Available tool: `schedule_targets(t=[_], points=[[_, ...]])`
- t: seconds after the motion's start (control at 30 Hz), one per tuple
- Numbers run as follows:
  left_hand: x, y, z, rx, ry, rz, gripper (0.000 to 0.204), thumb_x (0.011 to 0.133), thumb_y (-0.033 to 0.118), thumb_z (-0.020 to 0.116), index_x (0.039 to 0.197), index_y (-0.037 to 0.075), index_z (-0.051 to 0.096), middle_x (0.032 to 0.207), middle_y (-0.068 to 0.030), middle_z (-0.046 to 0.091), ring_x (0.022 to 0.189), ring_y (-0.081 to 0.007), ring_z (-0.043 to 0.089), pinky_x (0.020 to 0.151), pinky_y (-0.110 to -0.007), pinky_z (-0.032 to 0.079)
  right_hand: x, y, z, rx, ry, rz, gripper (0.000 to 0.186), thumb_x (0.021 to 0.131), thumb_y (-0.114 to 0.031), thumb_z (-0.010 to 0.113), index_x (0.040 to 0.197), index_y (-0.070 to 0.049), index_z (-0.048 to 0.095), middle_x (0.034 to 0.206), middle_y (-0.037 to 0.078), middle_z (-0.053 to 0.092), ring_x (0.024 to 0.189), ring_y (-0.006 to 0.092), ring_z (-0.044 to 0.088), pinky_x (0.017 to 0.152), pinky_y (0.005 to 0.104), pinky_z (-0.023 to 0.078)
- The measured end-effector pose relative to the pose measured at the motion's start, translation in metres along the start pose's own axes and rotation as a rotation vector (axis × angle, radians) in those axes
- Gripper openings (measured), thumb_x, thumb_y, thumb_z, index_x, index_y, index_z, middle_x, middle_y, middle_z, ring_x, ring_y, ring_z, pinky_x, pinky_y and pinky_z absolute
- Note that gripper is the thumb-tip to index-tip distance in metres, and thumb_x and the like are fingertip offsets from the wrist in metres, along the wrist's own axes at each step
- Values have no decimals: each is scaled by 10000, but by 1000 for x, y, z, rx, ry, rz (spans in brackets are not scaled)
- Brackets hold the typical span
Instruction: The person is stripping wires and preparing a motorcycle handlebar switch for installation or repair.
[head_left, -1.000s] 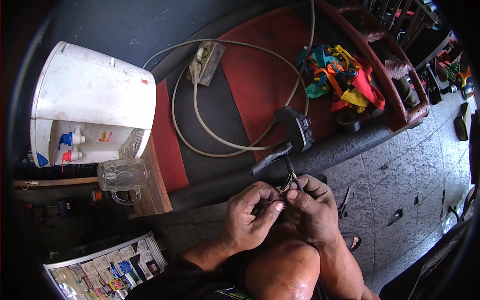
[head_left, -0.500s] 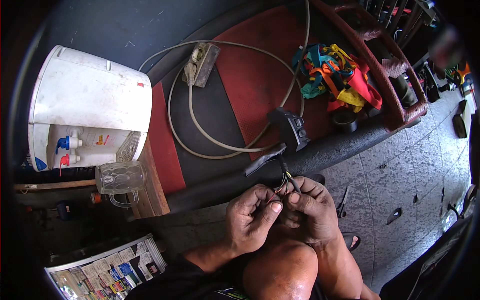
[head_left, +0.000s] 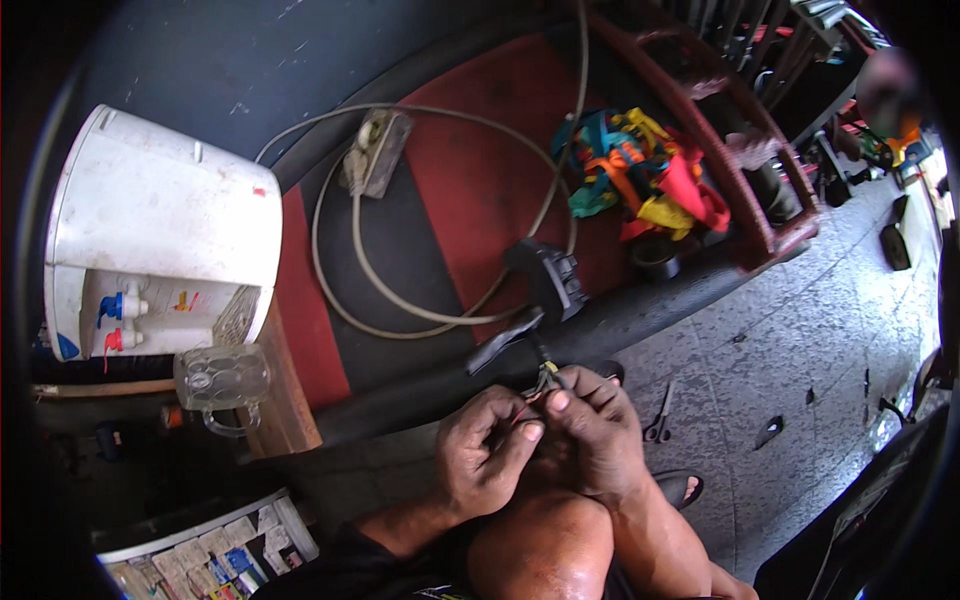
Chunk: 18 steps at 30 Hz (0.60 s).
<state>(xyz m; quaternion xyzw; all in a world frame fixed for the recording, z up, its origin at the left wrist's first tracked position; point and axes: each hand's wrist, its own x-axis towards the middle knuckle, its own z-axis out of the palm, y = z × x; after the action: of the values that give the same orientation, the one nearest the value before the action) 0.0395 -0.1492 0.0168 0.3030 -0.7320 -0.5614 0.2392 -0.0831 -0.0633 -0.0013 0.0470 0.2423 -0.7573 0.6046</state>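
Both my hands are close together above my bent knee, pinching thin coloured wires (head_left: 547, 380) that come out of a black cable. My left hand (head_left: 485, 450) is closed, with a reddish wire end showing by its thumb. My right hand (head_left: 600, 435) holds the wires with thumb and forefinger, close to where they leave the cable's sheath. Just beyond my fingers, a black lever-shaped part (head_left: 503, 341) lies at the bench edge, next to the cable. Behind it is a black plastic housing (head_left: 550, 278). My fingers partly hide the wire ends.
A red and black padded bench (head_left: 465, 215) carries a grey cord (head_left: 365, 262) plugged into a socket block (head_left: 383, 155), coloured straps (head_left: 640, 170) and a tape roll (head_left: 656, 259). Left are a white water dispenser (head_left: 170, 200) and a glass mug (head_left: 222, 380). Scissors (head_left: 659, 418) lie on the floor.
The whole view has shifted, so the bench and its things appear farther left and slightly lower. Both hands keep their pinch on the wires, with only a slight shift of the fingers.
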Motion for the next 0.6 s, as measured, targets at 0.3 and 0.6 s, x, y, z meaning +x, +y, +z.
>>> schedule_targets(t=[0.3, 0.6], points=[[-4, -6, 5, -50, 26, 18, 98, 888, 63, 665, 860, 9, 588, 760, -24, 562, 652, -79, 492, 567, -248, 411, 1, 5, 0, -198, 149, 10, 119, 986, -135, 644, 1023, -22, 649, 828, -33, 624, 636, 7, 470, 550, 172, 353], [5, 12, 0, -35, 101, -69, 86, 924, 47, 637, 960, -28, 614, 790, -10, 620, 695, -41, 543, 618, -206, 435, -6, -9, -4, -560, 147, -35, 121, 980, -164, 653, 959, -46, 644, 811, -49, 587, 735, 23, 515, 645, 214, 435]])
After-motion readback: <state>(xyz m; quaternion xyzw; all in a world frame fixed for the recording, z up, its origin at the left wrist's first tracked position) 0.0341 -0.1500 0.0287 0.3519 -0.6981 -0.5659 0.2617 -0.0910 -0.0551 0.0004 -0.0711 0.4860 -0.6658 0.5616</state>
